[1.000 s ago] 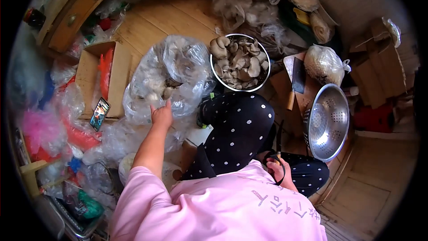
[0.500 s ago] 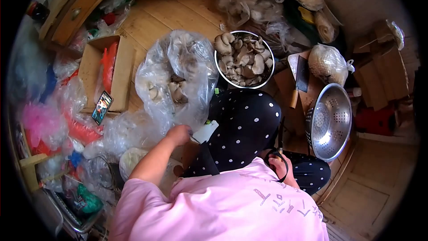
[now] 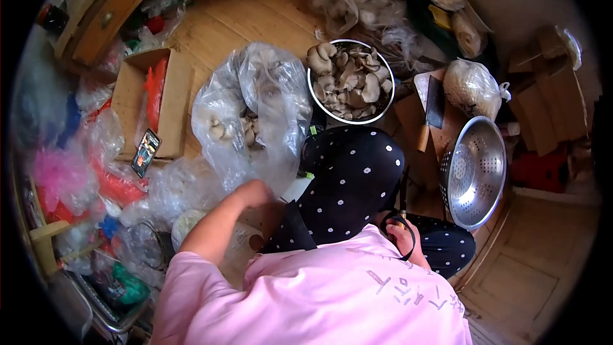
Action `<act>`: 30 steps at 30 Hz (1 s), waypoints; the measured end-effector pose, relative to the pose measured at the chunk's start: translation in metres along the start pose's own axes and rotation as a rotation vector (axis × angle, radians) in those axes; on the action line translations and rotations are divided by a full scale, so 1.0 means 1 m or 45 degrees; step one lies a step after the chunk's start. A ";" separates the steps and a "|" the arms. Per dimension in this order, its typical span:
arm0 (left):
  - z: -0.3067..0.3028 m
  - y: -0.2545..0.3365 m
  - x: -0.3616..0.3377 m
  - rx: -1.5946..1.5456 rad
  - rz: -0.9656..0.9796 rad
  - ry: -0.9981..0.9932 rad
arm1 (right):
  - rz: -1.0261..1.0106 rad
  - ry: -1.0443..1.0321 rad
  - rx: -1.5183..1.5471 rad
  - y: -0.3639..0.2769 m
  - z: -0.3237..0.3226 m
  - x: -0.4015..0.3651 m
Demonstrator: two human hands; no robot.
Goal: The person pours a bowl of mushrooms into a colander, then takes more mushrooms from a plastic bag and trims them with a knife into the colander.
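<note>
My left hand (image 3: 258,197) is low at the near edge of a clear plastic bag (image 3: 220,99) with grey oyster mushrooms (image 3: 251,131) inside. Motion blurs the hand, and its fingers are hidden. Just beyond it, beside my knee, a pale flat piece (image 3: 296,188) shows. My right hand (image 3: 402,237) rests by my right thigh, closed on what look like black-handled scissors (image 3: 412,246), with a dark blade pointing away from me. Ahead of my knee stands a white-rimmed bowl (image 3: 391,92) heaped with oyster mushrooms (image 3: 351,83).
To the right are a steel colander (image 3: 476,172) tipped on its side, a cleaver (image 3: 434,105) on a board and a tied bag (image 3: 471,89). At left, a phone (image 3: 146,153) leans on a cardboard box (image 3: 175,92). Plastic bags (image 3: 175,185) crowd the left side.
My left hand has drawn back slightly toward me and turned, and it is now blurred. The pale piece beside it is more covered. My right hand stays in place.
</note>
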State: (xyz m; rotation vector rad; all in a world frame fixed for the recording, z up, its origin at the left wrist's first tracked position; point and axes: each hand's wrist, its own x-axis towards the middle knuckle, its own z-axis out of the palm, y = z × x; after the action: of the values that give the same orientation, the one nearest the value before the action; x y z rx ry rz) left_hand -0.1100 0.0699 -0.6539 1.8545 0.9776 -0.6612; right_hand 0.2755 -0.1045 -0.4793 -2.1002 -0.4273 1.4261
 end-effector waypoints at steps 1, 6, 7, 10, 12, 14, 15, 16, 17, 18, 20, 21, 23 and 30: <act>0.008 -0.019 0.008 -0.265 0.032 0.183 | 0.015 -0.006 0.028 0.001 0.000 0.002; -0.038 -0.043 0.014 -1.024 -0.125 0.266 | 0.038 -0.007 -0.036 0.006 -0.003 0.008; -0.045 -0.050 0.019 -1.442 -0.160 0.227 | 0.038 -0.012 -0.045 0.009 -0.004 0.010; -0.081 -0.048 0.019 -1.662 -0.348 0.579 | 0.064 -0.021 -0.042 0.007 -0.002 0.013; -0.081 -0.070 0.043 -1.594 -0.386 0.777 | 0.086 -0.004 -0.033 0.008 -0.001 0.015; -0.074 -0.091 0.072 -1.514 -0.423 0.971 | 0.087 0.004 -0.046 0.009 -0.001 0.017; -0.071 -0.097 0.084 -1.329 -0.368 1.094 | 0.087 0.004 -0.037 0.005 0.000 0.016; -0.069 -0.104 0.095 -1.139 -0.312 1.209 | 0.087 0.004 -0.027 0.004 0.000 0.016; -0.076 -0.099 0.097 -1.141 -0.315 1.206 | 0.101 0.003 -0.014 0.006 -0.001 0.018; -0.087 -0.086 0.094 -1.015 -0.416 1.178 | 0.106 0.000 -0.017 0.008 -0.002 0.019; -0.096 -0.080 0.104 -0.834 -0.569 1.167 | 0.141 0.030 0.088 0.010 -0.001 0.022; -0.096 -0.086 0.115 -0.718 -0.595 1.112 | 0.163 0.034 0.026 0.009 -0.001 0.023; -0.094 -0.094 0.128 -0.639 -0.646 1.059 | 0.170 0.021 0.155 0.025 -0.006 0.030; -0.127 -0.064 0.126 -0.519 -0.806 0.725 | 0.177 -0.033 0.257 0.044 -0.020 0.045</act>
State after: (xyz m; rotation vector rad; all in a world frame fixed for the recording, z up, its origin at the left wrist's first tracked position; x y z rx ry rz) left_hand -0.0897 0.2455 -0.7232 1.3722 1.9549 -0.2404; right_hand 0.3091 -0.1195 -0.5341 -1.9824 -0.1417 1.5088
